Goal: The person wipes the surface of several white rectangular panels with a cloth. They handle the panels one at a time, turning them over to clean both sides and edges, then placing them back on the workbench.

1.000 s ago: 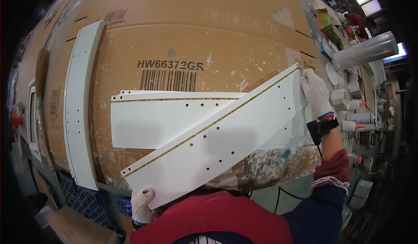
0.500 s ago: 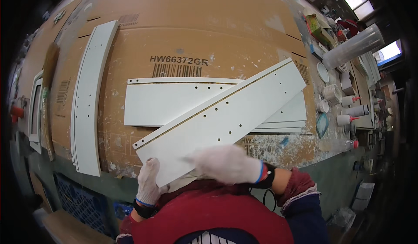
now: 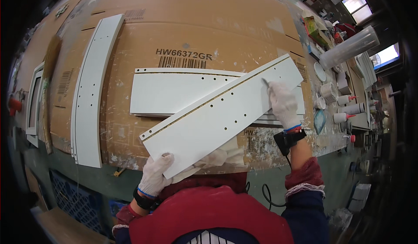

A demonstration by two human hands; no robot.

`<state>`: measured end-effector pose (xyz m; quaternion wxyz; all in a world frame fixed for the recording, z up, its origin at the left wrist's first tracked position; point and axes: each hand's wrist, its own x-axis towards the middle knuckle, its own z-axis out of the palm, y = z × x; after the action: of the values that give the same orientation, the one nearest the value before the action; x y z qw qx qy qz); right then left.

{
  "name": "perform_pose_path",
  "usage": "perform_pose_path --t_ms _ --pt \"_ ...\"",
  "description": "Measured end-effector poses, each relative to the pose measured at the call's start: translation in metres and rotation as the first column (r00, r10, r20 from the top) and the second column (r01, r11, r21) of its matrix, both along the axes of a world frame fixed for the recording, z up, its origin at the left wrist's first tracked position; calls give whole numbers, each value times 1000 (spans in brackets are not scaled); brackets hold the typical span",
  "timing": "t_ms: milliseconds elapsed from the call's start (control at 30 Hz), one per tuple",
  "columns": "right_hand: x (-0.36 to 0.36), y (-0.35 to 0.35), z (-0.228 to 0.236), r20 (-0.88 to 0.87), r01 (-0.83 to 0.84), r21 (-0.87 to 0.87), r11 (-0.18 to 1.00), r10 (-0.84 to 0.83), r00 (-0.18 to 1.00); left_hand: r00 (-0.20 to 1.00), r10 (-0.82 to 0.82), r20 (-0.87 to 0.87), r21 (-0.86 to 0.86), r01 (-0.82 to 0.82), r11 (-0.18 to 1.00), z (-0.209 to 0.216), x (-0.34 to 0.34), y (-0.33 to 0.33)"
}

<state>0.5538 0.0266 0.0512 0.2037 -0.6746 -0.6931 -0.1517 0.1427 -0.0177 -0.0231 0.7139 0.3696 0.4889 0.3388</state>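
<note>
A white board (image 3: 196, 130) with a grooved long edge and several drilled holes lies slanted in front of me. My left hand (image 3: 156, 174), in a white knit glove, grips its near left end with the thumb on top. Over the board's far right part is my gloved right hand (image 3: 283, 102), its fingers closed on a small grey piece (image 3: 265, 83) that touches the face. The kind of that piece is too small to make out. Beneath the slanted board rests another white board (image 3: 165, 91), on a stack partly hidden by it.
One more white board (image 3: 96, 91) stretches along the left of the cardboard-covered table (image 3: 143, 39). Beyond it are a brush (image 3: 50, 65) and a white frame (image 3: 35, 100). Glue bottles (image 3: 342, 117), a plastic tub (image 3: 328, 91) and a clear roll (image 3: 348, 48) crowd the right side.
My right hand has swept from the board's near edge to its far right part. The slanted board and my left hand have shifted slightly in the view.
</note>
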Motion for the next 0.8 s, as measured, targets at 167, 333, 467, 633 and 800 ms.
perform_pose_path --t_ms 167,333,467,633,800 --pt "-82 -28 28 -223 -344 -407 846 273 936 999 -34 -12 -39 33 999 14 -1 5" --pt "-23 -16 12 -453 -108 -39 993 79 888 977 -79 -197 346 144 927 32 7 7" --pt "22 -7 3 -10 67 16 998 -67 998 805 -10 -593 706 526 474 7 -7 13" --pt "-87 -7 12 -13 -329 -113 938 330 944 973 -12 230 -116 40 992 30 5 12" --pt "-129 -4 29 -172 -548 -367 752 525 834 916 84 392 -346 62 936 55 18 23"
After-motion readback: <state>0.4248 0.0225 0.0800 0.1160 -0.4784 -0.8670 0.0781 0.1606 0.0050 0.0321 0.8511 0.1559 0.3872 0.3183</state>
